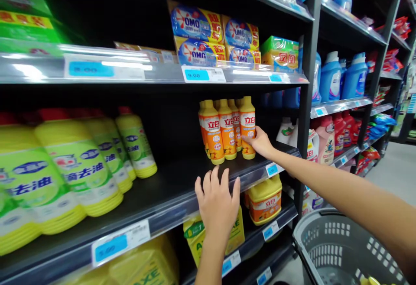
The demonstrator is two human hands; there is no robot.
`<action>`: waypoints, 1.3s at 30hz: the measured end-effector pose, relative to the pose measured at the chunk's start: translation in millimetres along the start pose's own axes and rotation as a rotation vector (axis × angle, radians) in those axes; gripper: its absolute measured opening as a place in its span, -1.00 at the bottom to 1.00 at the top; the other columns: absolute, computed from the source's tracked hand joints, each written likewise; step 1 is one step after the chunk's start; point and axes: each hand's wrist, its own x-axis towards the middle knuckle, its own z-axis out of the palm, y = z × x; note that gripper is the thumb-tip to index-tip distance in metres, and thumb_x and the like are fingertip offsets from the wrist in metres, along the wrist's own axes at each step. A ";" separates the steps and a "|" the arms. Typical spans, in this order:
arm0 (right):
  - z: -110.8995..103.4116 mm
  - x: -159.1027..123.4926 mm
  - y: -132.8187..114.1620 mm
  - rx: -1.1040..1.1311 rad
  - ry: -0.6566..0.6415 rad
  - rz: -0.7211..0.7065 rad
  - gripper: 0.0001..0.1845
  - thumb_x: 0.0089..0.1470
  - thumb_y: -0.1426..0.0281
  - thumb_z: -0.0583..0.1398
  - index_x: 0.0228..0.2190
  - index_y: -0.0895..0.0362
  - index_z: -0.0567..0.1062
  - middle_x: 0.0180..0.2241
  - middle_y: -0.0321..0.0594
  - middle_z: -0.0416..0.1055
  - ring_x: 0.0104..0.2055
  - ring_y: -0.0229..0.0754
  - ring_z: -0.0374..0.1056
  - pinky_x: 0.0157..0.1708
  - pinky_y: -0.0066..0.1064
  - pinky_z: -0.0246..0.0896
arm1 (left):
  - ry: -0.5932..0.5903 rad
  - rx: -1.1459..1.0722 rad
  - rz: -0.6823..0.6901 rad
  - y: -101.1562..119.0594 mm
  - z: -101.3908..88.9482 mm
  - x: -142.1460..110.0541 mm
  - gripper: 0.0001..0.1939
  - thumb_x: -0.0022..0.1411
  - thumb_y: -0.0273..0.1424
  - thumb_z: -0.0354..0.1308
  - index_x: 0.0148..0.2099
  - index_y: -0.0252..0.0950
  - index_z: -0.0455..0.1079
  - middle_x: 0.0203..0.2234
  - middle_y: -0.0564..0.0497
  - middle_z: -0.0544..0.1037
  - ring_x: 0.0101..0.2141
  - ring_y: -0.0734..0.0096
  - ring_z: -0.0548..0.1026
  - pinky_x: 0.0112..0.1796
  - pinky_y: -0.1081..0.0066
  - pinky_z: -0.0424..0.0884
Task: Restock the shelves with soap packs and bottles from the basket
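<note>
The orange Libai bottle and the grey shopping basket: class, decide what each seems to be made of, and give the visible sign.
The orange Libai bottle looks like moulded plastic with a glossy finish, shown by its soft highlights; the printed wrap may be a film sleeve, which the look leaves open. The grey shopping basket looks like matt moulded plastic, judging by its rows of formed slots and thick rounded rim, with no wire visible.

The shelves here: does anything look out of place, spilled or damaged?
Nothing looks spilled or damaged. The only slightly untidy spot is the orange Liby bottles, which stand in a loose, staggered bunch rather than neat rows. The right hand is around the rightmost bottle, and the left hand rests on the shelf's front edge.
</note>
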 end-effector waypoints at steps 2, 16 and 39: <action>6.4 4.5 6.0 -0.051 -0.012 -0.011 -0.57 0.03 0.25 0.37 -0.08 0.07 0.42 -0.06 -0.19 0.57 -0.06 -0.09 0.49 0.01 -0.17 0.41 | 0.004 0.029 0.005 0.8 -1.2 0.5 -0.63 0.35 -0.22 0.14 0.10 -0.30 0.48 0.07 -0.28 0.52 0.10 -0.16 0.41 0.21 -0.27 0.13; 8.0 0.8 23.3 -0.262 -0.173 -0.013 -0.45 -0.04 0.28 0.44 -0.05 0.17 0.42 -0.12 -0.09 0.54 -0.08 -0.04 0.49 -0.06 -0.23 0.40 | -0.096 0.201 -0.022 6.2 -4.0 3.4 -0.60 0.40 -0.22 0.06 0.10 -0.34 0.51 0.10 -0.23 0.52 0.08 -0.10 0.42 0.24 -0.15 0.13; 12.3 -4.4 32.0 -0.178 -0.149 -0.022 -0.34 -0.05 0.44 0.46 0.07 0.14 0.41 -0.15 -0.16 0.59 -0.21 -0.15 0.56 -0.11 -0.32 0.46 | -0.106 0.209 0.016 4.6 -8.8 1.0 -0.62 0.41 -0.23 0.04 0.03 -0.37 0.52 0.07 -0.22 0.53 0.02 -0.05 0.45 0.22 -0.12 0.17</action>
